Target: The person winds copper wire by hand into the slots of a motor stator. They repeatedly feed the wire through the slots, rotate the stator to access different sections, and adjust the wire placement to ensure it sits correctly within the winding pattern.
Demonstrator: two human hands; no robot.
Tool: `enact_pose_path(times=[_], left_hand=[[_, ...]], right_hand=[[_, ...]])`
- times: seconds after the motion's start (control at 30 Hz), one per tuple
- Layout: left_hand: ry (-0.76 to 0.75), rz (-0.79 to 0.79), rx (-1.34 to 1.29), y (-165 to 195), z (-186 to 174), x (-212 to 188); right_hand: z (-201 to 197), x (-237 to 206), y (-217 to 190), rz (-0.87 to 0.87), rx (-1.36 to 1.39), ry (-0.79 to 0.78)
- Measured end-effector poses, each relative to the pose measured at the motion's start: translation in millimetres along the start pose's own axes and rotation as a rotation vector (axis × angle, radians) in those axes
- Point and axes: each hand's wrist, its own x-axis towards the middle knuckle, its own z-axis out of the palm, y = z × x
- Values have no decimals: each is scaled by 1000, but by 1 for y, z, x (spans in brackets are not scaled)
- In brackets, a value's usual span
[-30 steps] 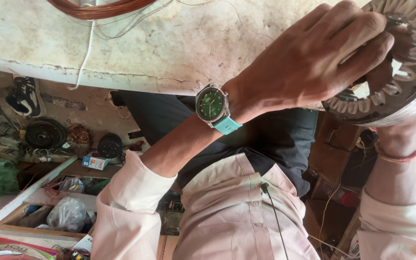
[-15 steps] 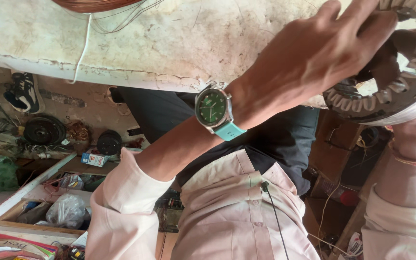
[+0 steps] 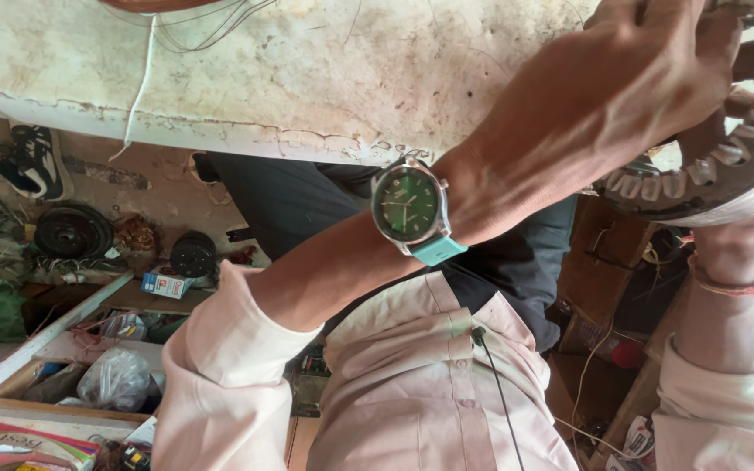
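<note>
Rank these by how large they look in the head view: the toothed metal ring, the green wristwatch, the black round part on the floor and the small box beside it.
1. toothed metal ring, cut off by the frame edge
2. green wristwatch, though it is close to the camera
3. black round part
4. small box, similar to the black part, so the last two are unsure

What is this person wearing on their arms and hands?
Both hands are bare. The left hand has a round, green-faced wristwatch with a silver case and turquoise strap, and a pale pink shirt sleeve pushed up the forearm. The right hand has a thin reddish thread bracelet at the wrist and a matching sleeve.
</note>
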Motion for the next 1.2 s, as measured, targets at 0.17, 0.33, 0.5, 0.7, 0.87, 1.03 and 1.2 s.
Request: enact_pose_path(times=[0.17,0.33,0.5,0.7,0.87,1.03,1.2], left_hand=[[99,17,4,-7,-10,-10],[73,51,-122,-24,-22,-11],[76,19,-137,-13,-21,-2],[69,50,-128,-2,-18,-7],[122,35,-202,-6,-22,-11],[168,152,-187,-15,-25,-1],[195,201,-209,-23,-23,4]], right_hand=[[4,3,1,173,212,64],[3,14,-5,204,283,-23],[-2,7,2,31,208,-68],[1,2,-2,85,8,74],[9,-1,-19,-138,-594,-12],[9,13,-5,147,93,75],[14,11,-12,10,-474,80]])
